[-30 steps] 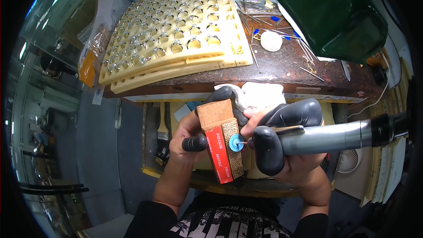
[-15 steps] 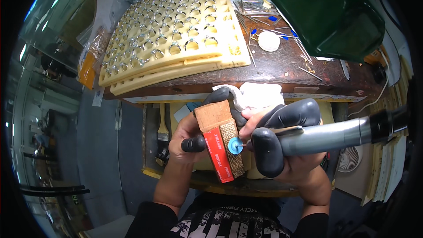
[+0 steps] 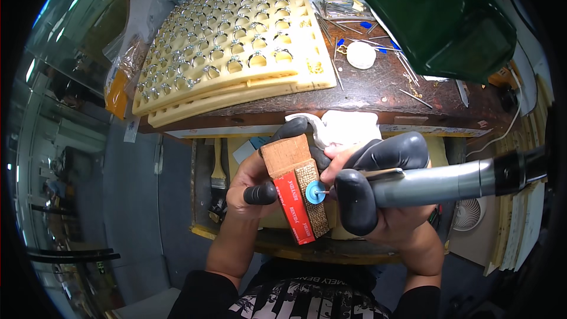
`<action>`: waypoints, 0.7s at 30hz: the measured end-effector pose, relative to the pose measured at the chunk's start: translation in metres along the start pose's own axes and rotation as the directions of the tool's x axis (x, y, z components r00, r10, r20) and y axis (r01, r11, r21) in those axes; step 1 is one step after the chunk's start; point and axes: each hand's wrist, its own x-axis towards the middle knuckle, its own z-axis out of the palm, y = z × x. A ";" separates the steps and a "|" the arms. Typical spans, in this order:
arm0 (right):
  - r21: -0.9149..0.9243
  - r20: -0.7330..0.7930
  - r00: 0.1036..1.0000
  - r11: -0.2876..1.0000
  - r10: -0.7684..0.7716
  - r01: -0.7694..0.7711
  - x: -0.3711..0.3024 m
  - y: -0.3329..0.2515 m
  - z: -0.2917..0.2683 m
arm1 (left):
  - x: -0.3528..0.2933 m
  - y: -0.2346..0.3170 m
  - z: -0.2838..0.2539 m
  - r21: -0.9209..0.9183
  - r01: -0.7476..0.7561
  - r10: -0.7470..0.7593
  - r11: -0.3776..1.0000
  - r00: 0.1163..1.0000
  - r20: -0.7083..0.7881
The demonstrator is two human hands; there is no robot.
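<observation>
My left hand [image 3: 249, 178], with black finger covers, is closed around a brown block [image 3: 288, 156]. The block has a red printed band [image 3: 293, 210] and a rough, gold-brown textured side [image 3: 319, 217]. In my right hand [image 3: 407, 221], black-covered fingers wrap a grey metal rotary handpiece [image 3: 437, 186]. A small blue disc [image 3: 314, 192] on its thin shaft lies against the textured side, as far as I can see. Behind the block a white cloth [image 3: 352, 126] is by my fingertips, partly hidden by them.
Cream trays [image 3: 236, 82] full of rings stand on the dark wooden bench [image 3: 378, 97]. Thin metal burs and a round white piece [image 3: 361, 55] lie to their right. A green lamp shade [image 3: 437, 23] overhangs the right side. A brush [image 3: 218, 171] lies in the drawer below.
The handpiece and my right hand have shifted very slightly. Both hands keep their hold, and the disc stays at the block's textured side.
</observation>
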 end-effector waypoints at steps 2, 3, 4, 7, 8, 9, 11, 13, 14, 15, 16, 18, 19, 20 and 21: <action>0.007 0.003 1.000 1.000 -0.009 0.009 0.001 0.001 0.000 | -0.001 0.000 -0.003 0.005 0.016 -0.016 1.000 1.000 0.002; 0.017 0.006 1.000 1.000 -0.012 0.012 0.002 0.001 -0.001 | -0.001 0.000 -0.004 0.003 0.015 -0.015 1.000 1.000 0.009; 0.026 0.009 1.000 1.000 -0.015 0.015 0.002 0.001 -0.001 | -0.001 -0.001 -0.005 0.001 0.014 -0.014 1.000 1.000 0.016; 0.014 0.041 0.999 1.000 -0.003 0.002 0.003 0.000 -0.004 | -0.003 -0.003 -0.009 -0.041 0.006 -0.004 0.999 0.999 0.036; 0.013 0.040 0.999 1.000 -0.002 0.002 0.003 0.000 -0.004 | -0.003 -0.003 -0.009 -0.041 0.006 -0.005 0.999 0.999 0.036; 0.004 0.033 0.999 1.000 0.002 -0.002 0.002 0.000 -0.003 | -0.003 -0.002 -0.008 -0.023 0.010 -0.009 1.000 1.000 0.029; -0.006 0.026 1.000 1.000 0.006 -0.006 0.000 -0.002 -0.002 | -0.003 -0.002 -0.008 -0.004 0.013 -0.013 1.000 1.000 0.022; -0.040 0.002 1.000 0.999 0.022 -0.021 -0.002 -0.002 0.000 | -0.003 -0.003 -0.008 -0.052 0.003 -0.002 0.999 1.000 0.029; -0.040 0.002 1.000 0.999 0.022 -0.021 -0.002 -0.002 -0.001 | -0.002 -0.002 -0.007 -0.052 0.003 -0.002 0.999 1.000 0.029; -0.031 -0.001 1.000 0.999 0.029 -0.029 -0.001 -0.002 -0.001 | -0.001 -0.001 -0.005 -0.042 0.002 0.000 0.999 0.999 0.037; -0.022 -0.005 0.999 0.999 0.036 -0.036 -0.001 -0.002 -0.001 | 0.000 -0.001 -0.004 -0.033 0.000 0.001 0.999 0.999 0.045; -0.008 -0.002 1.000 1.000 0.030 -0.030 0.000 -0.002 0.000 | -0.002 0.000 -0.004 -0.012 0.013 -0.013 1.000 0.999 0.035; 0.006 0.000 1.000 1.000 0.023 -0.023 0.000 -0.002 0.000 | -0.002 0.000 -0.004 0.008 0.025 -0.025 1.000 0.999 0.025; 0.006 -0.001 1.000 1.000 0.024 -0.024 0.002 -0.002 -0.001 | -0.002 0.000 -0.004 0.008 0.027 -0.027 1.000 0.999 0.026; 0.032 0.023 1.000 0.999 0.008 -0.009 0.003 -0.001 -0.003 | -0.002 0.001 -0.003 0.015 0.014 -0.014 1.000 0.999 0.033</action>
